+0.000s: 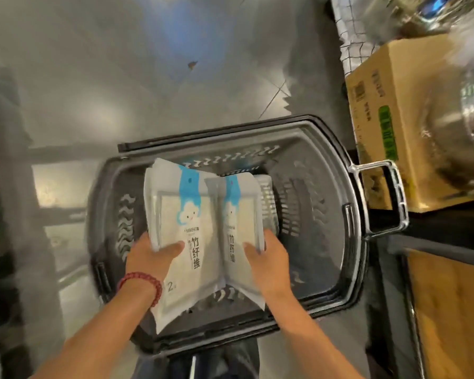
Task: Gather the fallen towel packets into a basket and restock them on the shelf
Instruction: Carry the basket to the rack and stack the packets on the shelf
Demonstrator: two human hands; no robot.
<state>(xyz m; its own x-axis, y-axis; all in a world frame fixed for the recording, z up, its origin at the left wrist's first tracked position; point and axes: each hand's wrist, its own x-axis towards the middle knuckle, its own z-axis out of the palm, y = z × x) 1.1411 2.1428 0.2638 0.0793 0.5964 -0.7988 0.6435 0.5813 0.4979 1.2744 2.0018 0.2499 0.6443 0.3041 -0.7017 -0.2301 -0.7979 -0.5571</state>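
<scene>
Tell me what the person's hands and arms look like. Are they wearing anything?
No gloves and no sleeves: both arms are bare. The left hand has a red beaded bracelet round its wrist. The right hand wears nothing that shows.

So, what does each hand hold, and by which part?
Left hand: the left white, blue-striped plastic towel packet, by its lower left edge. Right hand: the right matching packet, by its lower right edge.

I see the left packet (pixel 186 228), white with a blue cloud print, face-up over the dark grey basket (pixel 323 242). The right packet (pixel 240 212), alike, touches it at three o'clock, tilted. Both are held at their six-o'clock ends.
</scene>
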